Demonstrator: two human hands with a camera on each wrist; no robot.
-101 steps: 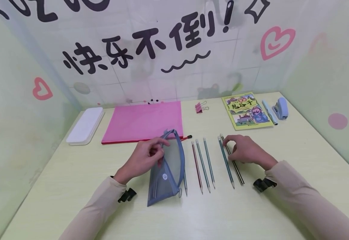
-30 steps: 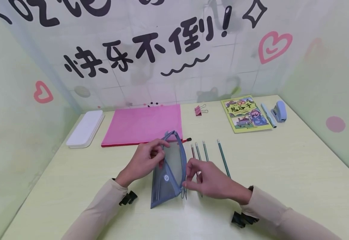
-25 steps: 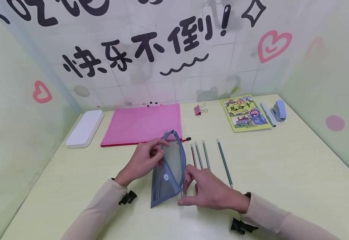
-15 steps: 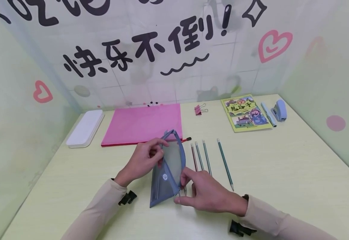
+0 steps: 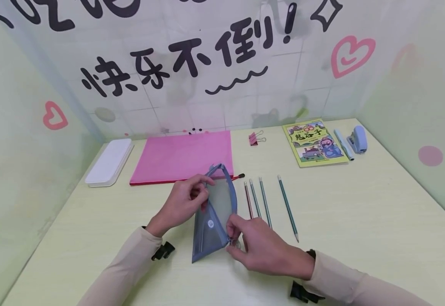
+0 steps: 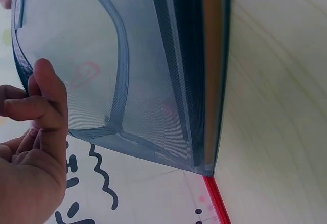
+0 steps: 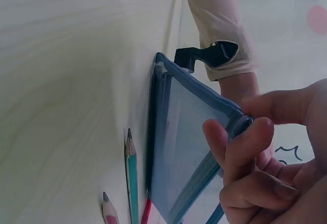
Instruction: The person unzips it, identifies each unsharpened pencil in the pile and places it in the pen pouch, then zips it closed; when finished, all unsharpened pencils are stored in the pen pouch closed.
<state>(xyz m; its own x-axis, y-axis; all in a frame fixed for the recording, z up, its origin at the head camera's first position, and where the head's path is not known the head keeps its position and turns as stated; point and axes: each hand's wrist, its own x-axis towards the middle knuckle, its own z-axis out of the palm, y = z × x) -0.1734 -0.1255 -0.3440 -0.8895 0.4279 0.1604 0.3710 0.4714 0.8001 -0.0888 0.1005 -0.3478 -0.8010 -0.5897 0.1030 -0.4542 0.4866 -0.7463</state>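
Observation:
A blue-grey mesh pencil case (image 5: 208, 238) stands on the table with its zipped top gaping. My left hand (image 5: 184, 204) pinches the left rim of the opening. At the near corner, the thumb and curled fingers of my right hand (image 5: 266, 246) pinch the zipper end, beside its small ring. Through the mesh, the left wrist view shows several long dark and tan items inside the case (image 6: 148, 81), blurred. Right of it lie a red pencil (image 5: 248, 199) and green pencils (image 5: 288, 208), some partly behind my right hand. A green pencil (image 7: 132, 183) lies close beside the case.
A pink zip folder (image 5: 184, 155) lies behind the case. A white box (image 5: 109, 161) is at far left, a pink binder clip (image 5: 255, 138) at the back. At back right are a yellow comic booklet (image 5: 316, 144), a light-blue pen (image 5: 344, 145) and a blue stapler (image 5: 358, 139).
My right hand has moved left from the black pencil at the right, which is gone from the table, to the case's near corner. There it now pinches the zipper end. My left hand stays put.

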